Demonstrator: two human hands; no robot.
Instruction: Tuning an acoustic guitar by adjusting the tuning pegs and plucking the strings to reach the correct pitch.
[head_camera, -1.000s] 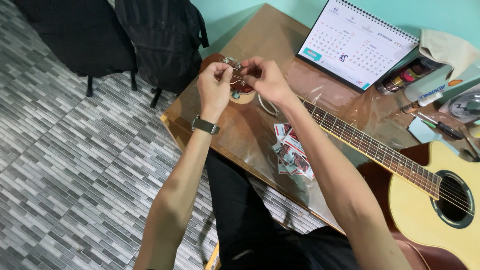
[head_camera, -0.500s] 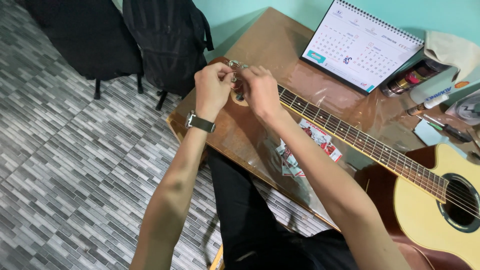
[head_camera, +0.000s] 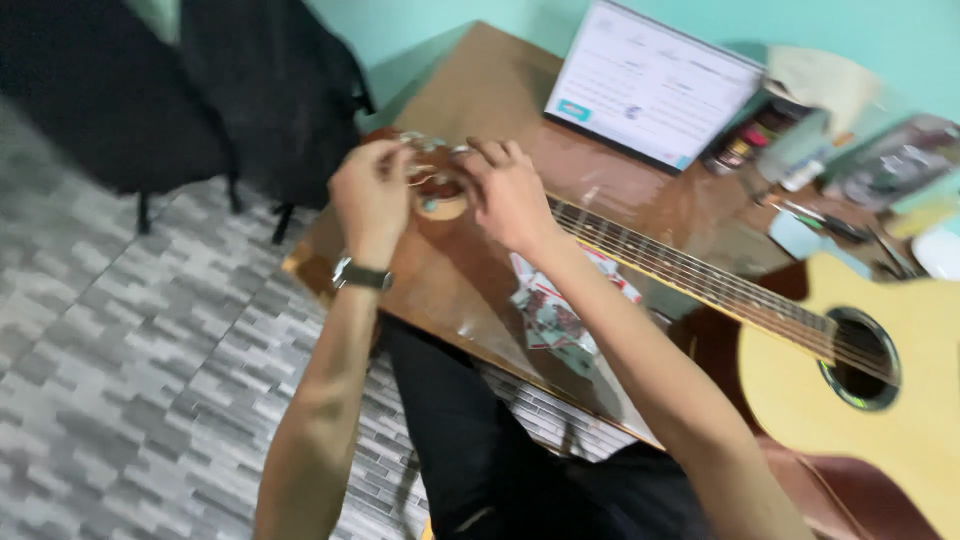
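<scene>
Guitar (head_camera: 880, 330): acoustic, pale yellow top, dark round sound hole with a dark-ringed edge, reddish-brown sides; it lies across the table, body at the right, neck running up-left.
Neck (head_camera: 690, 268): brown fretboard with light strings along it, ending under the right hand.
Headstock (head_camera: 440, 190): dark reddish-brown, at the far left end of the table near its corner; small silvery tuning pegs show along its upper edge, a pale round patch on its face; blurred, so finer detail cannot be made out.
Left hand (head_camera: 372, 200): raised just left of the headstock, fingers curled together, thumb and fingertips pressed on something thin and pale at the pegs; what exactly it pinches cannot be told.
Right hand (head_camera: 510, 195): lies over the neck where it meets the headstock, fingers bent and reaching towards the pegs; whether they close on anything is unclear.
Watch (head_camera: 362, 275): dark-faced with a metal band, on the left wrist.
Table (head_camera: 480, 90): glossy brown wood.
Packet (head_camera: 550, 310): crumpled, red and white, on the table just below the neck.
Calendar (head_camera: 650, 85): white desk calendar standing beyond the neck.
Floor (head_camera: 120, 350): grey patterned tiles.
</scene>
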